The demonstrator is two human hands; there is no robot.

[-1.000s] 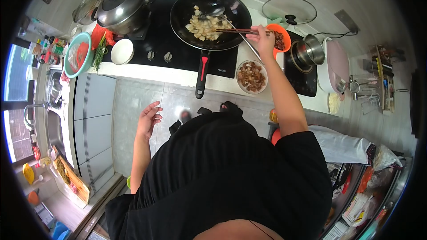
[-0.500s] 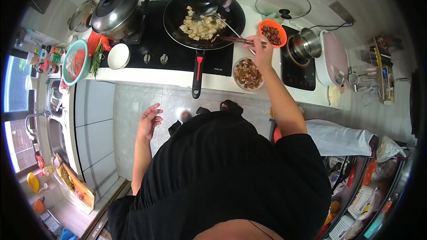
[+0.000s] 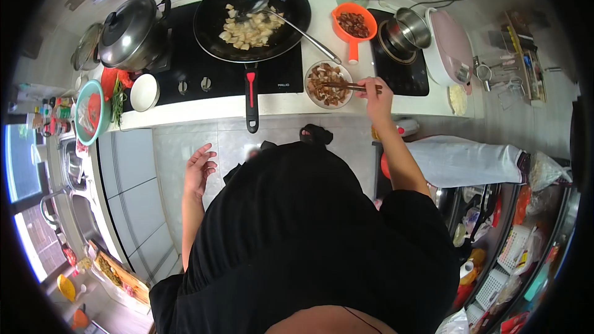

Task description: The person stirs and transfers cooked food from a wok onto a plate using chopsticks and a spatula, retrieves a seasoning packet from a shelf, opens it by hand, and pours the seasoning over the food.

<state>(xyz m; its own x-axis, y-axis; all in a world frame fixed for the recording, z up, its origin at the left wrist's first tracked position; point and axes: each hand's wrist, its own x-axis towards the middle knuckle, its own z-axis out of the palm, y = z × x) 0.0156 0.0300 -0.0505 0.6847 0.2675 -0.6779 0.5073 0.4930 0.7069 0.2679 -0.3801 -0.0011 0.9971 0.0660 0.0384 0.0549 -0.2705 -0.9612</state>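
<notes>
My right hand point(image 3: 377, 96) is closed around brown chopsticks point(image 3: 352, 86), whose tips are in a bowl of browned chopped pieces point(image 3: 328, 85) at the counter's front edge. Behind it stands an orange handled strainer point(image 3: 353, 9) holding dark reddish-brown pieces. On the hob, a black wok point(image 3: 210, 31) contains pale, lightly browned chunks point(image 3: 250, 29). A metal spatula point(image 3: 306, 38) rests in the wok, its handle reaching over the rim toward the bowl. My left hand point(image 3: 199, 170) hangs over the floor in front of the counter, fingers loosely apart and holding nothing.
Left of the wok are a lidded steel pot point(image 3: 133, 34), a white bowl point(image 3: 145, 93) and a teal basin point(image 3: 80, 111). A small steel pot point(image 3: 411, 29) sits on a second cooktop point(image 3: 405, 77). The wok's handle point(image 3: 252, 105) juts past the counter edge.
My right hand has moved from beside the wok and strainer down to the bowl, bringing the chopstick tips into the chopped pieces. The camera view has shifted. My left hand stays much the same.
</notes>
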